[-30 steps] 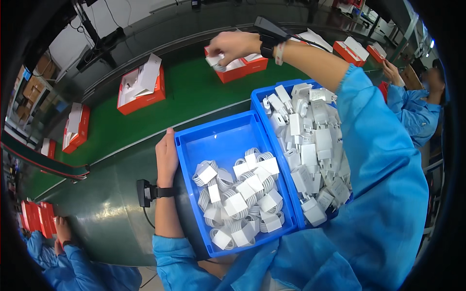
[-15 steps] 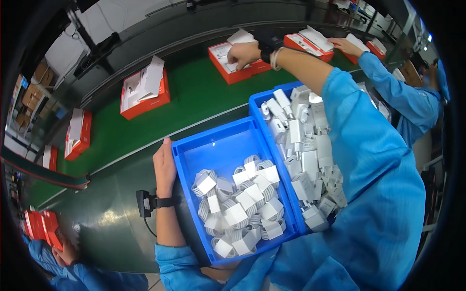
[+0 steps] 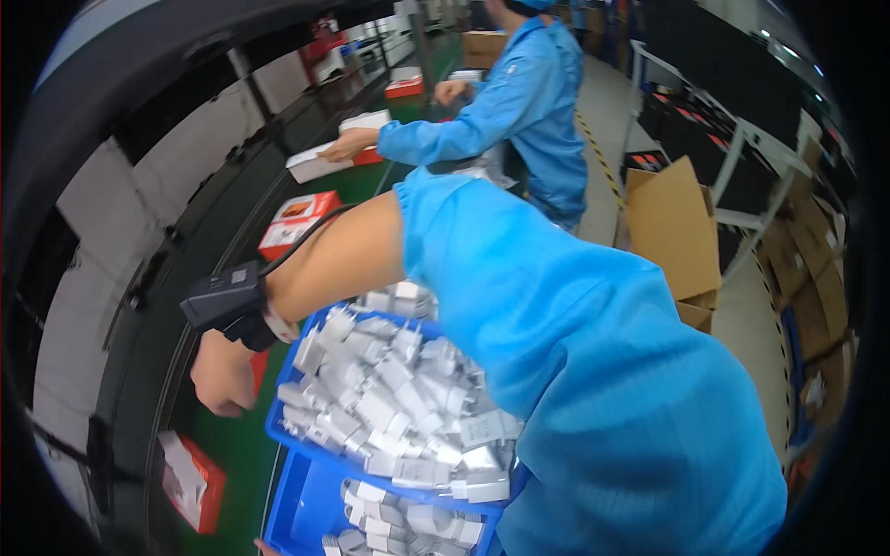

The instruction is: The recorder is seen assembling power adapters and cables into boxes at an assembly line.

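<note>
Red carton: we make out a slip of its smooth, glossy side (image 3: 260, 367) on the belt, just beyond the right hand and beside the charger bin; the hand hides most of it.
Right hand: we see the back of our right hand (image 3: 222, 375), bare, its fingers curled down over the belt; we cannot tell whether they pinch anything.
Wrist: a boxy, matte black device (image 3: 222, 295) is strapped on, a thin black cable (image 3: 306, 237) running up the forearm.
Charger bin: rigid blue plastic (image 3: 311, 446), just beside our right hand, heaped with glossy white chargers (image 3: 389, 408), blocky with rounded edges, some showing round metal pins.
Cable bin: a second blue plastic bin (image 3: 306, 505), up against the first, holds coiled cables (image 3: 385, 526) in white paper wraps.
Left hand: only a sliver of our left hand (image 3: 265, 548) shows at the lower edge, near the cable bin; we cannot tell how its fingers stand.
Belt: flat green surface (image 3: 234, 454), bearing an open red carton (image 3: 199, 486) with a pale, stiff flap.
Sleeve: loose, creased blue cloth (image 3: 603, 371) with a soft sheen covers our right upper arm.
Farther off: a co-worker in blue (image 3: 542, 111) touches a white-flapped box (image 3: 320, 164); a brown corrugated carton (image 3: 669, 232) gapes at our right.
</note>
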Tool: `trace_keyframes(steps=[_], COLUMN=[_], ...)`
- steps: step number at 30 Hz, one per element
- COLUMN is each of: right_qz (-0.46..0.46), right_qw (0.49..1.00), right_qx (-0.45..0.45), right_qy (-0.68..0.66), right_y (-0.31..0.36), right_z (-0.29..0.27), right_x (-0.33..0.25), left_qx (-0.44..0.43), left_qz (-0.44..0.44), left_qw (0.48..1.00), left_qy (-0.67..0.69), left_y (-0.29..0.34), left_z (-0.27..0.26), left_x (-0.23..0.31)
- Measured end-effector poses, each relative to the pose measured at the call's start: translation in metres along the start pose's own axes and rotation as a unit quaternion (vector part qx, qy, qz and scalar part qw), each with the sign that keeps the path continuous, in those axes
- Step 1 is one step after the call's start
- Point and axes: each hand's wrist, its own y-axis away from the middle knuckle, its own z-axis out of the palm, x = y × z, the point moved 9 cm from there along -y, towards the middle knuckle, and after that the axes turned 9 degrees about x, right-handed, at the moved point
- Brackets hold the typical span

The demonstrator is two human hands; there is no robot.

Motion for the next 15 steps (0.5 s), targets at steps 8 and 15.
trace_keyframes(steps=[8, 15], right_qz=[0.158, 0.214], right_qw=[0.967, 0.947], right_qx=[0.18, 0.175], right_qy=[-0.086, -0.165], right_y=[0.165, 0.154], right_z=[0.055, 0.051], right_x=[-0.041, -0.042], left_qx=[-0.021, -0.007], left_qz=[0.055, 0.055], left_qw=[0.998, 0.998], left_qy=[-0.033, -0.029], left_y=[-0.003, -0.004], left_z=[0.04, 0.03], left_x=[0.04, 0.035])
